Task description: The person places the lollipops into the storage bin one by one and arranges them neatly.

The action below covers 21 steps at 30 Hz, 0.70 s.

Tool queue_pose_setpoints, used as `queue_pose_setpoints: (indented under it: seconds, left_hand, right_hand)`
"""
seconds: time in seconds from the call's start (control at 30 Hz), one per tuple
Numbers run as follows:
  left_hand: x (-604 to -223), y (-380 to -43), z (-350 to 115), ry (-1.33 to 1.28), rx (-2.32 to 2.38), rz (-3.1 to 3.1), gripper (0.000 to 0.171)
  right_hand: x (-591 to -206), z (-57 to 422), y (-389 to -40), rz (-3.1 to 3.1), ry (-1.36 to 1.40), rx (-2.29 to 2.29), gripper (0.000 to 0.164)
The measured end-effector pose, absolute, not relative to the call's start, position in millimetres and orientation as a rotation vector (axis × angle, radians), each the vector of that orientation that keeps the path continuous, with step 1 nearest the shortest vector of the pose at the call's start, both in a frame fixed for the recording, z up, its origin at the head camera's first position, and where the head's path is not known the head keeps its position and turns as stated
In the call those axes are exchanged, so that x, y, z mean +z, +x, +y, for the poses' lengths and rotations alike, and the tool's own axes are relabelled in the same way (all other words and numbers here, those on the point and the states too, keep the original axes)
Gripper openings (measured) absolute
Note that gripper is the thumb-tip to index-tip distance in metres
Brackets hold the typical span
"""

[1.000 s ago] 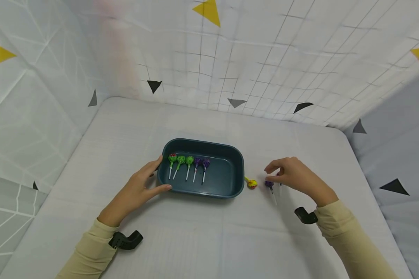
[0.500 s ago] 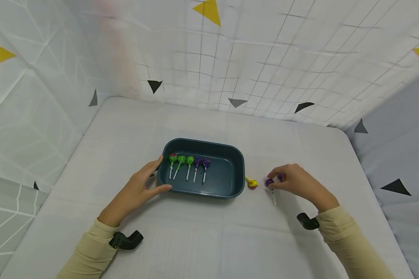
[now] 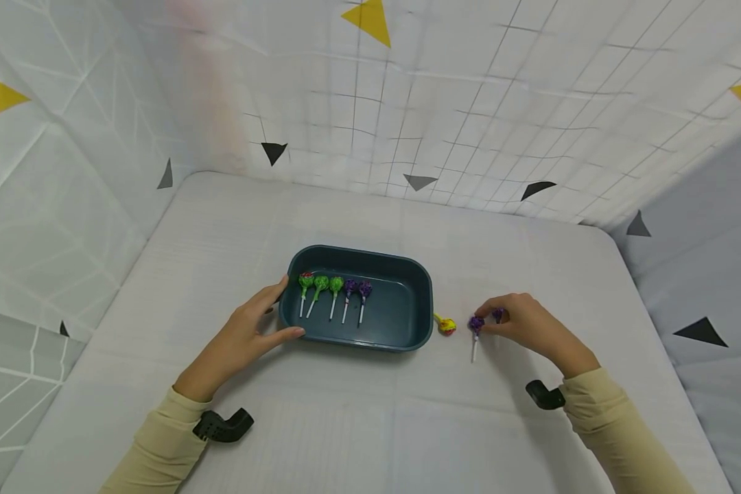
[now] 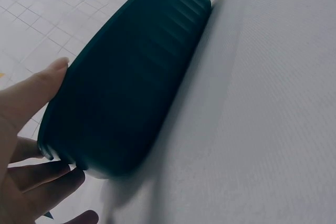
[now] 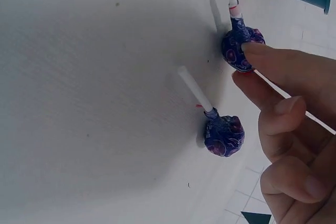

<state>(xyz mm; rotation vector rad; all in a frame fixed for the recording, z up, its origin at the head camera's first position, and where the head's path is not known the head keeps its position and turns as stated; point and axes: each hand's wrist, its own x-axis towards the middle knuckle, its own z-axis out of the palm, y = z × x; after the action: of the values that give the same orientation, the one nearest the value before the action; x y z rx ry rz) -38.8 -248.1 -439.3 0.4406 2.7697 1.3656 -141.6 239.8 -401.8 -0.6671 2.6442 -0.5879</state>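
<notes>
My left hand [image 3: 243,336] holds the left end of a dark teal tray [image 3: 398,305], thumb and fingers spread around its rim and wall. A row of lollipops lies inside it: one green-and-red [image 3: 306,281], two green [image 3: 336,283] and two purple [image 3: 364,289]. To the tray's right, my right hand [image 3: 525,326] pinches the wrapped head of a purple lollipop [image 5: 233,51] between thumb and forefinger. Its white stick points toward me. A second purple lollipop [image 5: 224,136] lies on the table beneath that hand, mostly hidden in the head view.
A yellow lollipop [image 3: 447,326] lies against the tray's right side, between tray and right hand. The table [image 3: 358,425] has a white cover. Patterned white sheets [image 3: 321,82] hang along the back and sides.
My right hand has come down onto the purple lollipop and taken hold of its head. The stick has swung leftward to point nearly straight at me. My left hand and the tray stay put.
</notes>
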Motion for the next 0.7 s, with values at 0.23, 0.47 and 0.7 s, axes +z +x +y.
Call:
queue_pose_setpoints:
  seconds: [0.23,0.47,0.7]
  left_hand:
    - [-440.6,-38.7,-248.3,0.440,1.364,2.772,0.097]
    - [-441.7,-38.6,-248.5,0.443,1.360,2.782,0.098]
    - [-444.1,-39.6,-249.4,0.431,1.375,2.772,0.098]
  right_hand:
    - [-402.5,239.6,-140.5,2.639,-0.683,-0.612,0.020]
    - [-405.7,238.6,-138.1,2.643,-0.713,-0.639,0.019]
    - [-408.7,237.6,-136.7,2.652,-0.671,-0.644,0.020]
